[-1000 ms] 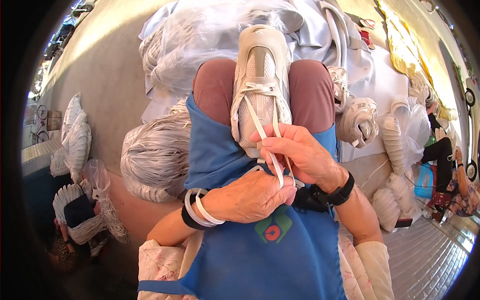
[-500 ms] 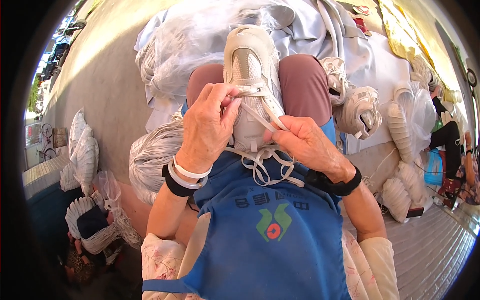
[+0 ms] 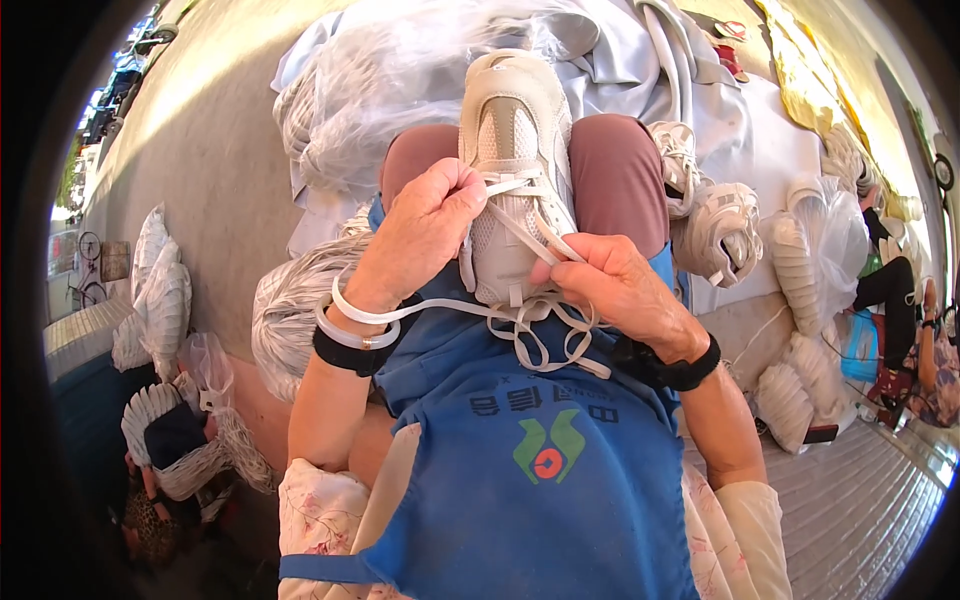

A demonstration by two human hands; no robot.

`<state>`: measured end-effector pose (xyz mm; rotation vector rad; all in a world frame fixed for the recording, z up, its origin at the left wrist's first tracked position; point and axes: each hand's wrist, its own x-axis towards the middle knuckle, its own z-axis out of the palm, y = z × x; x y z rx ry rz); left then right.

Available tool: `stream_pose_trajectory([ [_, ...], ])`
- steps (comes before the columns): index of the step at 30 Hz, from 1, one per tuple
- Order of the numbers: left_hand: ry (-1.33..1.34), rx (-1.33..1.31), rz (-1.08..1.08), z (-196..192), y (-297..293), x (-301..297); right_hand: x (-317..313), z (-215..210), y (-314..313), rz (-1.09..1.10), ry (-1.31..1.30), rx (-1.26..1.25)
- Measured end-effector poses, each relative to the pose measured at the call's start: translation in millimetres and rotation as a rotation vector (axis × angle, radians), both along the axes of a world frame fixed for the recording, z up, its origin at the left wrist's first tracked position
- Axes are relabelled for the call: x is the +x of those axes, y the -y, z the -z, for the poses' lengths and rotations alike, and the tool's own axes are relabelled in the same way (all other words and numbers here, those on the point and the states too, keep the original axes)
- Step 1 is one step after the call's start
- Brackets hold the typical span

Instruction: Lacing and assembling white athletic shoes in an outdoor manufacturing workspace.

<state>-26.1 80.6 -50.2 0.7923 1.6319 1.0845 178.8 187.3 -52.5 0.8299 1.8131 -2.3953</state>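
Between my knees rests a beige sneaker (image 3: 510, 110), its toe pointing away from me. A flat cream shoelace (image 3: 515, 228) runs through the lower eyelets and across the tongue. My left hand (image 3: 428, 215) pinches the lace at the shoe's left side, thumb against forefinger. On the other side my right hand (image 3: 615, 285) grips a length of the same lace between thumb and fingers, near the tongue's top. Loose lace lies in loops over my blue apron (image 3: 550, 440), just below the shoe.
Two more beige sneakers (image 3: 718, 235) lie to the right of my knee. Bundled pale laces (image 3: 300, 310) are at my left, and plastic-wrapped bundles (image 3: 370, 110) lie ahead on a grey sheet. Another person (image 3: 930, 350) sits at the far right; a person's arm shows at lower left.
My left hand has drawn slightly left and down, pulling lace out from the eyelet side. A length of lace now trails from near my left wrist to the loops. The right hand keeps its grip.
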Motion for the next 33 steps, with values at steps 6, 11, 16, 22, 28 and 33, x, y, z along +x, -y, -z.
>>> stream_pose_trajectory([
  [6,-0.227,0.084,-0.125,17,6,16,17,-35,-16,-0.042,-0.011,-0.304],
  [11,-0.344,0.278,-0.209,22,7,23,3,-36,6,-0.113,-0.061,0.466],
  [16,-0.064,0.179,-0.175,25,8,12,-29,-1,58,-0.485,-0.146,1.152],
  [22,-0.348,0.203,-0.143,25,4,14,-27,-24,35,-0.490,-0.279,0.948],
  [28,-0.184,0.152,-0.224,27,12,17,12,-43,-1,-0.311,-0.132,0.441],
  [33,-0.228,0.337,-0.255,10,22,31,5,-48,15,-0.371,-0.161,0.850],
])
